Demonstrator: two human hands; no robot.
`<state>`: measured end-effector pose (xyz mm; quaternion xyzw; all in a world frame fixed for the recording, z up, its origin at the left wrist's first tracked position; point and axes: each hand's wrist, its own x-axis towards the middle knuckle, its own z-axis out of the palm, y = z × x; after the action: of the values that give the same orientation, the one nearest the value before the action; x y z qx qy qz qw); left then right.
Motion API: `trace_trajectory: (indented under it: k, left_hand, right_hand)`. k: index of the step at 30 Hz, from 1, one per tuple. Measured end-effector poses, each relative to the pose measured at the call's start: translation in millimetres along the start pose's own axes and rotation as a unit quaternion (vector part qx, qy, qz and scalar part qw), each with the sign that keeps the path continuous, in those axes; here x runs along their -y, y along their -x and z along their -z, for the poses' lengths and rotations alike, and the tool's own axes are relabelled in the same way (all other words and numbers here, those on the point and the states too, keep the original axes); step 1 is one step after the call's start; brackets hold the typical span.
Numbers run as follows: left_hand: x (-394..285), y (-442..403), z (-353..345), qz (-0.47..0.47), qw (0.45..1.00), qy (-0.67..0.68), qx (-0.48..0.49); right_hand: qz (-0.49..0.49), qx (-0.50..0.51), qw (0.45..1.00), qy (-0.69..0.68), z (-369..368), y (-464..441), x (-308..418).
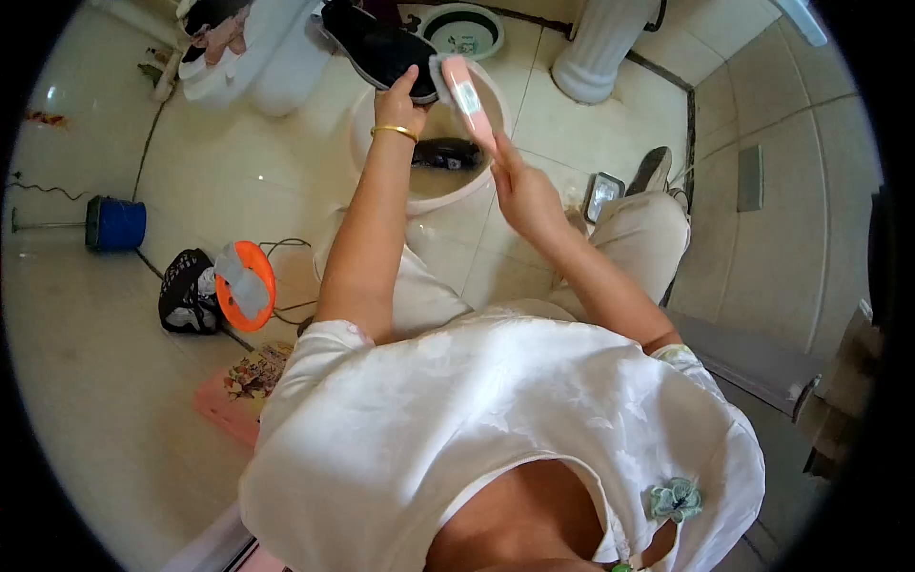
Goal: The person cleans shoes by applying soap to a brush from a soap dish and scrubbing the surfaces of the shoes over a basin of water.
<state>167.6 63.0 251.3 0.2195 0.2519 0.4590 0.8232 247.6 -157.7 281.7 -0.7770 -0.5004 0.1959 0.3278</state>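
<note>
A black shoe (379, 50) with a pale sole edge is in my left hand (402, 107), its thumb lying on the shoe's near end. My right hand (524, 191) is closed around the handle of a pink brush (469, 103), whose pale bristles touch or nearly touch the shoe's right edge. Below both is a light pink basin (446, 202) on the tiled floor, holding cloudy water and a second dark shoe (446, 153).
A smaller green-and-white basin (461, 34) stands beyond. A white pedestal (593, 57) is at the upper right, a metal floor drain (603, 195) near my foot. At left are a blue container (116, 224), a black bag (187, 291) and an orange-rimmed item (246, 286).
</note>
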Motion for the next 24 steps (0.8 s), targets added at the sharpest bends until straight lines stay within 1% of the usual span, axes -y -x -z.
trace_trajectory:
  k: [2,4,7,10,12,13,15,16,19,20,23,24]
  left_hand:
    - [2.9,-1.3,10.5,-0.002,1.0,-0.017,0.003]
    - [0.3,3.5,3.2,-0.018,0.999,-0.04,0.025]
    - [2.2,0.8,7.5,-0.045,0.996,-0.021,0.076]
    - [5.5,-7.9,7.3,-0.046,0.998,-0.045,0.02]
    - [1.6,-1.2,3.8,-0.026,0.999,-0.042,-0.015]
    - [2.0,-4.4,9.0,-0.031,0.998,-0.039,-0.024]
    - [3.6,-12.1,8.4,-0.042,0.998,-0.029,-0.033]
    - [3.3,-8.8,5.9,-0.041,0.999,-0.022,-0.025]
    - [2.2,-3.3,-3.4,-0.049,0.992,-0.077,-0.093]
    - [6.1,-11.6,7.4,-0.099,0.989,-0.093,-0.056]
    - [5.8,-10.5,7.1,-0.059,0.993,-0.063,-0.079]
    - [5.3,-1.3,-4.9,-0.095,0.993,-0.047,-0.055]
  right_hand:
    - [-0.007,-0.022,1.0,0.016,2.4,-18.9,12.3]
    - [0.007,-0.067,0.997,0.025,1.9,-48.7,13.0]
    - [0.008,-0.028,0.999,0.042,1.9,-26.2,10.4]
    - [0.01,0.032,0.999,0.041,-1.7,5.6,4.3]
    - [0.013,0.011,0.998,0.06,0.4,-13.6,8.4]
    - [0.016,-0.007,0.997,0.069,1.9,-25.2,11.0]
    - [0.014,-0.006,0.997,0.072,1.7,-36.1,11.8]
    - [0.013,-0.003,0.997,0.073,2.8,-37.5,9.4]
    - [0.014,-0.004,0.999,0.035,-4.2,-11.4,13.4]
    - [-0.004,0.047,0.998,0.037,-1.3,-0.8,19.0]
    - [0.025,-0.023,0.997,0.066,-13.5,-24.9,4.1]
    - [0.023,-0.034,0.997,0.064,-7.5,-39.4,8.4]
